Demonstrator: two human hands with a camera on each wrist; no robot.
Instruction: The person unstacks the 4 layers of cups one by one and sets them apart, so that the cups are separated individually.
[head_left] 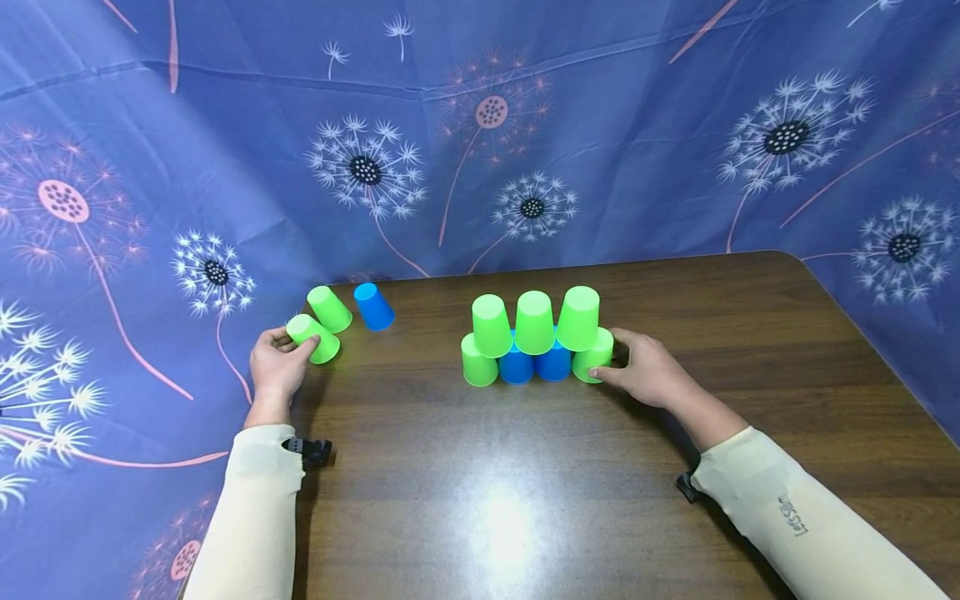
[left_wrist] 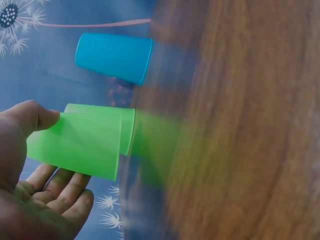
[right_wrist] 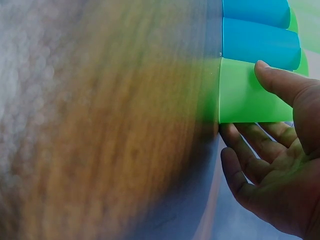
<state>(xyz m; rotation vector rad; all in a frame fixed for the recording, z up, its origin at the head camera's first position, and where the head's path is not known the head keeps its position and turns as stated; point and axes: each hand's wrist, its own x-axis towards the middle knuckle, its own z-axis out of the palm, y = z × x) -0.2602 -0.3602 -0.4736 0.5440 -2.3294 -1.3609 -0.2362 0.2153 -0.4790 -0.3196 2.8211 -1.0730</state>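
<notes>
At the table's left side my left hand (head_left: 278,365) grips an upside-down green cup (head_left: 318,343), thumb on one side and fingers on the other. Just behind that cup stands another green cup (head_left: 330,309), with a blue cup (head_left: 374,307) to its right. My right hand (head_left: 649,367) holds the green cup (head_left: 588,364) at the right end of a stack's lower row, its thumb on the near side in the right wrist view. Two blue cups (head_left: 516,367) and a green cup (head_left: 478,363) complete that row. Three inverted green cups (head_left: 534,325) stand on top of it.
The cups stand on a dark brown wooden table (head_left: 420,467) with a bright light reflection near the front. A blue cloth (head_left: 637,167) with dandelion prints hangs behind and along the left edge.
</notes>
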